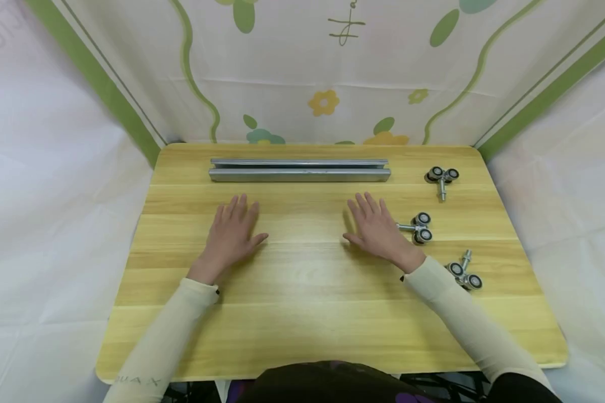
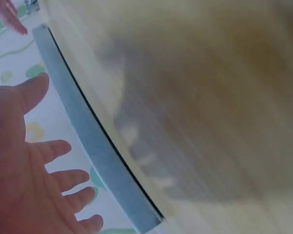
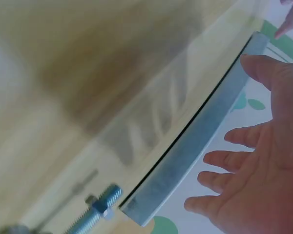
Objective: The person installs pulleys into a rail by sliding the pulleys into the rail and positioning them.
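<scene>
A long grey metal channel rail with a slot along it lies crosswise near the far edge of the table. My left hand hovers over the tabletop in front of the rail's left part, fingers spread, holding nothing. My right hand is held the same way in front of the rail's right end, its palm bare in the right wrist view. Beside that hand lies a roller with a threaded bolt. Another bolted roller is at the far right, and a third roller sits nearer, partly behind the right sleeve.
The pale wooden table has rounded corners. A white cloth printed with flowers and green stripes hangs behind it, and plain white cloth hangs at both sides. The person's dark clothing shows at the near edge.
</scene>
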The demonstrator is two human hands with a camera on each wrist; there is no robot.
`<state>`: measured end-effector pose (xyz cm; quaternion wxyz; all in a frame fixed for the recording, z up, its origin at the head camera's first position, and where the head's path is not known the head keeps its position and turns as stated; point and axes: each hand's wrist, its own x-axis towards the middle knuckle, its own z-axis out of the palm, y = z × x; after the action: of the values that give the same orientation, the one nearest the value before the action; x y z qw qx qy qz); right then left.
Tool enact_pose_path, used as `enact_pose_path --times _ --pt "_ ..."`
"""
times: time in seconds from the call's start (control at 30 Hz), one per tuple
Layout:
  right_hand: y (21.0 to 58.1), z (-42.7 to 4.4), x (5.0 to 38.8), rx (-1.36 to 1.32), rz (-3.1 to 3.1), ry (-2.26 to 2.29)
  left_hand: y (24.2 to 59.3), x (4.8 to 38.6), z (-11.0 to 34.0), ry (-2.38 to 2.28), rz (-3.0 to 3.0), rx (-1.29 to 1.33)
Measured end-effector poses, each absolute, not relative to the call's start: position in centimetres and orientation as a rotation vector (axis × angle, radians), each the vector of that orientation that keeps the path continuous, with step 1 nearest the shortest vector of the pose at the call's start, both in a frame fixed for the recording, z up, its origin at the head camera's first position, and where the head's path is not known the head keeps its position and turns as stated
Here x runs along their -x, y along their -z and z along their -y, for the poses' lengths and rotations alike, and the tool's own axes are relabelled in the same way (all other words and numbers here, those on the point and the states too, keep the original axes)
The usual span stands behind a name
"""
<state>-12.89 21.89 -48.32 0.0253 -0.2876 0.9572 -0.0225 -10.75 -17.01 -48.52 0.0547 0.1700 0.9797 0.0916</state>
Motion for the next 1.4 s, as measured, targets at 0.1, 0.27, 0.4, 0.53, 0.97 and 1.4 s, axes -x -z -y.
enact_pose_path --times 0.1,0.27,0.4,0.53,0.97,1.4 --pt "48.0 -22.4 14.3 0.935 -2.951 0.051 48.0 11.9 17.6 -0.299 -2.968 -0.513" --pt "47.3 -23.2 17.4 0.951 -2.944 0.068 46.6 14.5 19.0 -0.352 -2.91 -0.488" --pt "46.8 -23.9 20.0 0.918 -2.928 0.084 45.7 16.7 20.4 -0.408 -2.901 -0.484" --pt "46.4 -24.6 22.4 0.876 -2.892 0.102 45.2 18.6 21.4 -0.423 -2.909 -0.49" --pt "46.7 -26.0 27.3 0.804 -2.78 0.163 45.4 23.7 21.7 -0.416 -2.811 -0.512" --pt "46.9 -25.9 28.4 0.741 -2.747 0.083 46.1 26.5 20.6 -0.356 -2.748 -0.447"
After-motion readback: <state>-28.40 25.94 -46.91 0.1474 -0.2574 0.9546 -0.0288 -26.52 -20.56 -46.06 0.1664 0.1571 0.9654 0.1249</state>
